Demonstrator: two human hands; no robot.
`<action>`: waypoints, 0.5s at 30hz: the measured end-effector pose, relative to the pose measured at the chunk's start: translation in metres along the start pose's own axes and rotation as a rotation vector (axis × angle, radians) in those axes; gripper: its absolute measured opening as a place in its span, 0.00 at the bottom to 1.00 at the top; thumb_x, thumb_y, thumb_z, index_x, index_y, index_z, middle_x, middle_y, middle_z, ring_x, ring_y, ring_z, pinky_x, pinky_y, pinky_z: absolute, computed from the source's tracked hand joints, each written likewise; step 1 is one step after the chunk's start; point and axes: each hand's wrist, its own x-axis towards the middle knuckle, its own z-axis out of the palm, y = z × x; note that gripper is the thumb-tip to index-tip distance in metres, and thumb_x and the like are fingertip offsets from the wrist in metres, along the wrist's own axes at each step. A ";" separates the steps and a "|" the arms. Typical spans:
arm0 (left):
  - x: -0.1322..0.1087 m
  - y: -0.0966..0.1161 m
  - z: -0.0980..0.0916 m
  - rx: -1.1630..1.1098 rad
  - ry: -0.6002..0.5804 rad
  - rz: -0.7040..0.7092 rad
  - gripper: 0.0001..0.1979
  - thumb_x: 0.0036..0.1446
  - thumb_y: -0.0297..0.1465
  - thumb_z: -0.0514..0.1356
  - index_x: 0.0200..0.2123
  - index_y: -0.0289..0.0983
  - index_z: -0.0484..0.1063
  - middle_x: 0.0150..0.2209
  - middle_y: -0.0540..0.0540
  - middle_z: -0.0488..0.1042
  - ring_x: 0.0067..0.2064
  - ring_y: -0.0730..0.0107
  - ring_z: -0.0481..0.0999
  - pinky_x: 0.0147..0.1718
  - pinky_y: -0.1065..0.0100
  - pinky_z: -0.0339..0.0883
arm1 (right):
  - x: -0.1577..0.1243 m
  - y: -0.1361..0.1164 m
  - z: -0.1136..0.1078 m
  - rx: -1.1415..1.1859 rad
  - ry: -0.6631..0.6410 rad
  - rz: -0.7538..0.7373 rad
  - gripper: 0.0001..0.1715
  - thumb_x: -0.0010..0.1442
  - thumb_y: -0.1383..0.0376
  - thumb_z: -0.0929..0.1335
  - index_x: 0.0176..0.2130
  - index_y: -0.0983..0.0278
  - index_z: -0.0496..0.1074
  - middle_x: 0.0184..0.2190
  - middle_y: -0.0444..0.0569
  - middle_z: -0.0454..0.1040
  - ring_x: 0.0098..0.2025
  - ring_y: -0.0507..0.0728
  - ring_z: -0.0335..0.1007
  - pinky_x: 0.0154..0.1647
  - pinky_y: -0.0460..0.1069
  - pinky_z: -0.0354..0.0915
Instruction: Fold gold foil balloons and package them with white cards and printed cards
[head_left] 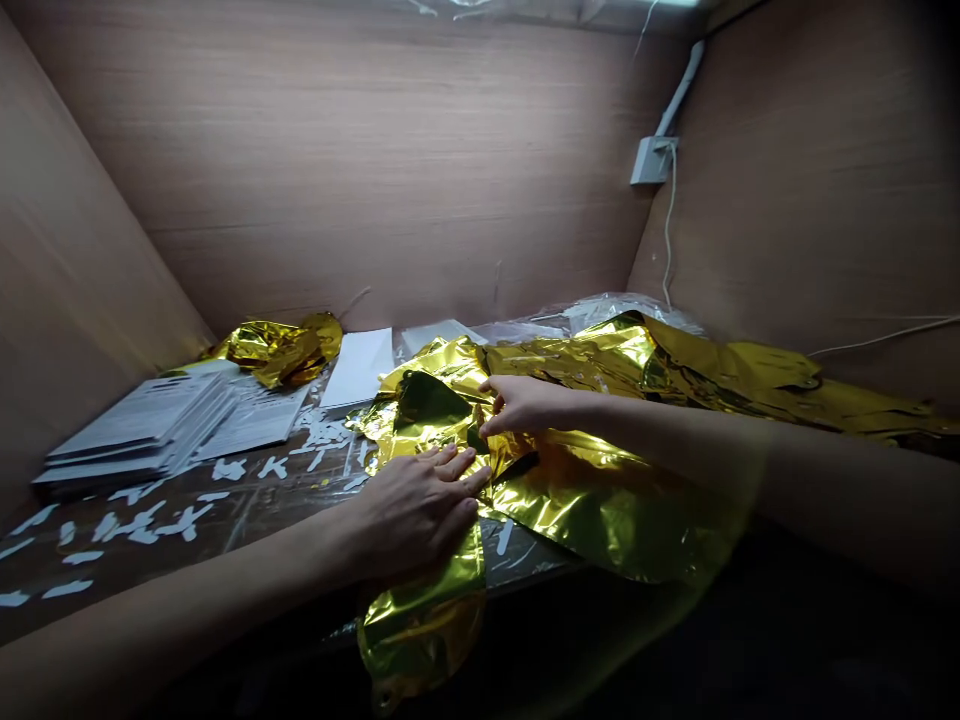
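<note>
A flat, uninflated gold foil balloon [600,500] lies crumpled across the front of the table, and one part with a holed tab hangs over the edge. My left hand [427,500] rests on the foil with its fingers stretched out and the palm down. Just beyond it, my right hand [529,402] has its fingers curled, thumb and fingertips closing on a fold of the foil. Part of that grip is hidden by the shiny folds. More flat gold foil balloons [720,375] are spread behind my right forearm.
Stacks of printed paper [142,425] stand at the left, near a crumpled gold foil piece [281,350]. White paper scraps [180,520] litter the table. Clear plastic [630,308] lies at the back. A socket box [652,160] with a hanging cable is on the wooden wall.
</note>
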 end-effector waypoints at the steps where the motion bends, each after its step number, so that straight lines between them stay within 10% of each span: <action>1: 0.000 0.000 0.000 0.000 0.003 0.003 0.19 0.73 0.35 0.48 0.59 0.38 0.71 0.58 0.36 0.73 0.59 0.52 0.74 0.58 0.51 0.69 | 0.001 -0.004 0.001 0.041 -0.012 0.044 0.34 0.50 0.63 0.78 0.56 0.68 0.75 0.44 0.55 0.80 0.39 0.58 0.75 0.34 0.48 0.67; 5: -0.001 0.000 0.001 -0.024 0.034 0.009 0.19 0.73 0.36 0.48 0.60 0.40 0.70 0.59 0.38 0.73 0.58 0.53 0.74 0.56 0.53 0.70 | 0.007 -0.012 0.004 0.199 -0.088 0.190 0.12 0.50 0.65 0.77 0.34 0.68 0.76 0.26 0.48 0.75 0.26 0.53 0.68 0.24 0.47 0.62; 8: -0.002 -0.001 0.003 -0.045 0.056 0.014 0.20 0.73 0.36 0.48 0.61 0.41 0.70 0.59 0.39 0.74 0.59 0.54 0.74 0.56 0.54 0.70 | 0.008 -0.012 0.009 0.238 -0.078 0.211 0.13 0.49 0.64 0.77 0.25 0.66 0.71 0.19 0.43 0.68 0.22 0.51 0.63 0.22 0.46 0.58; 15: -0.005 -0.005 0.006 -0.065 0.097 0.023 0.23 0.73 0.36 0.46 0.66 0.43 0.65 0.64 0.42 0.71 0.63 0.56 0.72 0.58 0.55 0.68 | -0.007 -0.015 0.032 0.003 0.181 0.100 0.08 0.45 0.66 0.74 0.24 0.65 0.71 0.19 0.40 0.65 0.22 0.49 0.57 0.21 0.47 0.49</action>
